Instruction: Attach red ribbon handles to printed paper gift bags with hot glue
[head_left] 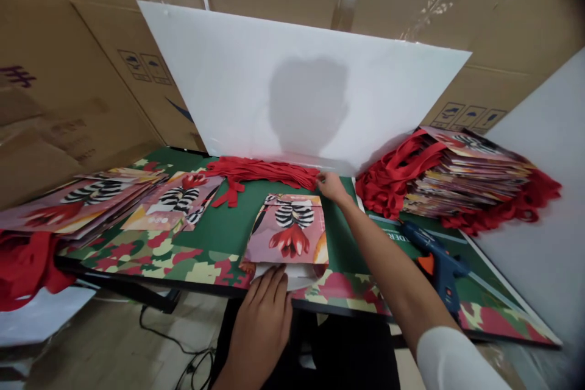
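Note:
A pink paper bag [292,231] printed with a zebra-striped pattern and a red flower lies on the green table, its open mouth facing me. My left hand [265,317] rests at that mouth, fingers extended flat over the white inner side. Beyond the bag, my right hand [333,186] reaches to the right end of a long bundle of red ribbons [269,172], its fingers pinched on the ribbon ends. A short piece of red ribbon sticks out at the bundle's left end.
Printed bags [86,201] are stacked at the left, with another flat bag [176,201] beside them. At the right sit a tall pile of bags [470,177] with red ribbons and a blue glue gun [439,262]. A white board [219,79] and cardboard stand behind.

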A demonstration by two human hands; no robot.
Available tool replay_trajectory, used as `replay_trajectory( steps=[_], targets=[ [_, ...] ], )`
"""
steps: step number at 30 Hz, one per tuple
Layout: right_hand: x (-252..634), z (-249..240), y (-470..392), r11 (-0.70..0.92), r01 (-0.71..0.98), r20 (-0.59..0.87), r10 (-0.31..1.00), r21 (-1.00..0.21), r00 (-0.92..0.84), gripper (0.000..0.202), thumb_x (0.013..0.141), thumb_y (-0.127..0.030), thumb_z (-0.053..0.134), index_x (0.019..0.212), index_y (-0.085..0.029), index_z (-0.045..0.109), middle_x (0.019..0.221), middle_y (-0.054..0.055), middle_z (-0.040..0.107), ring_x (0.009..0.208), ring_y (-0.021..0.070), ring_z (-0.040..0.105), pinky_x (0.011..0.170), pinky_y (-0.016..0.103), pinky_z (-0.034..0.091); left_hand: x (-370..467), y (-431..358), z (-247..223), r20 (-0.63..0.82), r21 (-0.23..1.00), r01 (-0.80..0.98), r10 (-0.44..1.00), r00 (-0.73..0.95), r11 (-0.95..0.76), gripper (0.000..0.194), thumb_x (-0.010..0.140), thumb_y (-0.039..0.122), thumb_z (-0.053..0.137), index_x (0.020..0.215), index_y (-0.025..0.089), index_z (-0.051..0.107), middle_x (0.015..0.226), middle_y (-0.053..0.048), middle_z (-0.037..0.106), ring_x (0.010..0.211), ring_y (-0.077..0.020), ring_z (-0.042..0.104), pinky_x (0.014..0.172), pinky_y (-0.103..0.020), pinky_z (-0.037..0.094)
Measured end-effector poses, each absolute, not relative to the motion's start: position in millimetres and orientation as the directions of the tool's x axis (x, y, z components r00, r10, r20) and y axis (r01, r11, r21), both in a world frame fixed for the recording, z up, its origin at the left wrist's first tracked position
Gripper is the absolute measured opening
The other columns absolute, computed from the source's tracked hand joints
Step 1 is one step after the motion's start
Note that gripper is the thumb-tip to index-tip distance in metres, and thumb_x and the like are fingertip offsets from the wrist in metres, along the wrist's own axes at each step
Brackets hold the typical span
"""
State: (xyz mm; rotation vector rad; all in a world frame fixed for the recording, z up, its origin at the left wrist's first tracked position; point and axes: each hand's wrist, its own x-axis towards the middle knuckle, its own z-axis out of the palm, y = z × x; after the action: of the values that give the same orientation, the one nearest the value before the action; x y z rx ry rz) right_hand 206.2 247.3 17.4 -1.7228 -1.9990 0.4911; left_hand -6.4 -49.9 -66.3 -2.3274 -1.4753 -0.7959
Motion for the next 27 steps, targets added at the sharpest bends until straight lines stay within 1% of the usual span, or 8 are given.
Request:
replay_trajectory(
  steps=[5,10,13,16,19,23,25,27],
  targets=[
    [195,-3,269,0.043,0.859,0.055,0.998,-0.510,-0.017,0.033,0.107,-0.037,0.073,0.132,-0.018,0.069,0.134,0.011,0.070,0.115,0.0267,0.071,0.099,0.048,0.062,-5,-53,-66,0.619,0.028,0.902,0.716,0.323,-0.431,0.035,0.101,0.013,0.048,0.126,0.013,0.072,0.129,-0.013,0.080,0.120,-0.0286,0.075,0.102,-0.045,0.057],
    [197,-3,270,0.000,0.826,0.131,0.987,-0.564,0.089,0.030,0.107,-0.039,0.072,0.128,-0.018,0.071,0.130,0.010,0.071,0.113,0.0256,0.072,0.099,0.048,0.062,-1,-55,-61,0.593,-0.024,0.923,0.737,0.323,-0.385,0.040,0.097,0.004,0.045,0.122,0.011,0.075,0.129,-0.012,0.080,0.121,-0.0261,0.074,0.104,-0.042,0.056],
    [206,8,265,0.058,0.760,0.247,0.959,-0.647,0.137,0.027,0.108,-0.040,0.070,0.120,-0.016,0.072,0.119,0.008,0.074,0.106,0.0238,0.073,0.096,0.045,0.062,1,-55,-59,0.574,-0.031,0.927,0.752,0.323,-0.374,0.042,0.095,0.002,0.045,0.122,0.011,0.077,0.128,-0.011,0.081,0.119,-0.0262,0.075,0.103,-0.043,0.056],
    [219,28,254,0.163,0.677,0.379,0.907,-0.718,0.184,0.023,0.113,-0.032,0.054,0.112,-0.015,0.070,0.104,0.006,0.075,0.092,0.0199,0.073,0.088,0.037,0.060,1,-53,-57,0.539,-0.026,0.922,0.772,0.337,-0.385,0.044,0.094,0.001,0.045,0.122,0.009,0.077,0.129,-0.013,0.081,0.118,-0.0274,0.076,0.102,-0.043,0.057],
    [238,55,229,0.280,0.615,0.503,0.835,-0.737,0.224,0.029,0.109,-0.029,0.044,0.110,-0.016,0.070,0.098,0.006,0.075,0.086,0.0194,0.071,0.082,0.032,0.055,0,-51,-55,0.504,-0.008,0.912,0.786,0.357,-0.409,0.043,0.094,0.002,0.047,0.122,0.008,0.078,0.130,-0.016,0.080,0.118,-0.0301,0.077,0.101,-0.045,0.058],
    [269,79,169,0.415,0.561,0.607,0.766,-0.716,0.209,0.033,0.102,-0.042,0.055,0.110,-0.017,0.074,0.100,0.008,0.077,0.087,0.0217,0.070,0.085,0.034,0.055,-3,-46,-47,0.437,0.016,0.902,0.815,0.382,-0.431,0.046,0.091,-0.001,0.048,0.122,0.011,0.079,0.129,-0.015,0.080,0.115,-0.0308,0.078,0.098,-0.045,0.060],
    [285,81,132,0.445,0.531,0.600,0.784,-0.721,0.158,0.038,0.095,-0.050,0.070,0.112,-0.017,0.077,0.096,0.008,0.079,0.086,0.0235,0.073,0.084,0.036,0.057,-4,-42,-39,0.367,0.055,0.896,0.844,0.392,-0.440,0.046,0.089,-0.003,0.049,0.119,0.014,0.081,0.127,-0.014,0.081,0.114,-0.0308,0.079,0.096,-0.044,0.061],
    [300,80,95,0.453,0.500,0.562,0.823,-0.738,0.085,0.043,0.088,-0.047,0.081,0.120,-0.019,0.077,0.095,0.007,0.080,0.086,0.0248,0.075,0.085,0.038,0.059,-6,-37,-28,0.304,0.126,0.883,0.864,0.400,-0.453,0.044,0.089,-0.002,0.050,0.112,0.017,0.082,0.123,-0.013,0.083,0.111,-0.0311,0.080,0.093,-0.044,0.062]
  ],
)
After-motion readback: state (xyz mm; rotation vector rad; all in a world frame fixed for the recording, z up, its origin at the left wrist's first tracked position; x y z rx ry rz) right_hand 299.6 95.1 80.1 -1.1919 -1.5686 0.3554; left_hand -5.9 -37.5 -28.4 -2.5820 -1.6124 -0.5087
